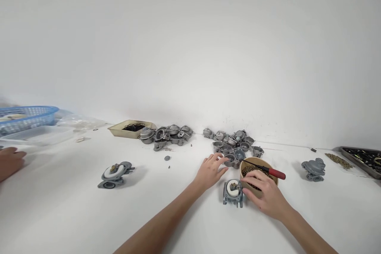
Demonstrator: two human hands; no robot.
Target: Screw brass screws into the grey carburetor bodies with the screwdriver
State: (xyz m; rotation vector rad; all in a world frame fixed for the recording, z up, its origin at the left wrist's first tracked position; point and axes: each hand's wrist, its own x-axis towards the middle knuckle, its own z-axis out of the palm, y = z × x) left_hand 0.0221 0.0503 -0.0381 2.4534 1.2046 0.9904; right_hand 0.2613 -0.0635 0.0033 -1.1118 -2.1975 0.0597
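The left hand (210, 171) lies flat on the white counter (65, 210), fingers spread and holding nothing, its tips touching a grey metal cup (229, 160) at the near edge of the pile of castings (233, 143). The right hand (264, 195) rests against the tan bowl (258, 163) — its fingers curl loosely beside the grey carburetor body (233, 192), though whether they grip anything is hidden. A red-handled tool (269, 171) lies across the bowl. At the left edge another person's hand (10, 161) is cut off.
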